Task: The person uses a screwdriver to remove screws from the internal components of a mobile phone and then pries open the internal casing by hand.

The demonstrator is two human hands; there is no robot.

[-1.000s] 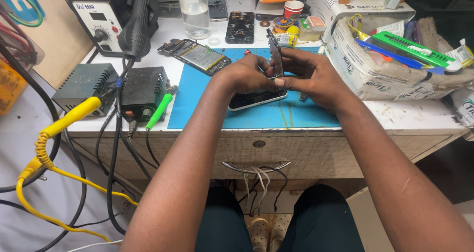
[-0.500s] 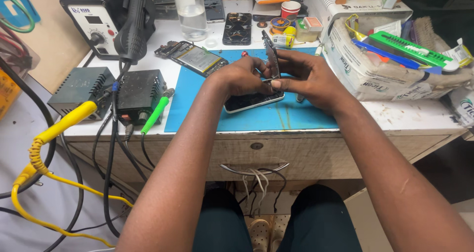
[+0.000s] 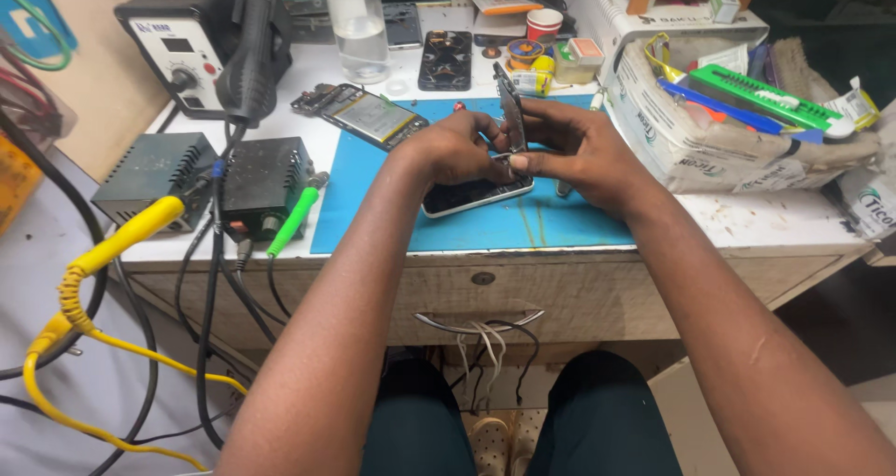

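My left hand [image 3: 457, 149] and my right hand [image 3: 579, 154] meet over a blue work mat [image 3: 373, 215]. Together they hold a thin grey phone part [image 3: 510, 112] that stands on edge, pinched between the fingers of both hands. Under the hands lies a phone [image 3: 471, 196] flat on the mat, its near edge showing below my left palm. An opened phone [image 3: 359, 114] with its insides exposed lies at the mat's far left corner, apart from both hands.
A hot air station [image 3: 182, 47] with its black handle, two dark power boxes [image 3: 205, 177], a green-handled iron [image 3: 294, 217] and yellow cable [image 3: 103, 252] crowd the left. A clear bottle [image 3: 357, 28] stands behind. A white bag of tools [image 3: 709, 121] sits at right. A drawer handle [image 3: 478, 324] with wires is below.
The view has shifted slightly. My hands have stayed over the phone, and the thin part now stands a little more upright between them.
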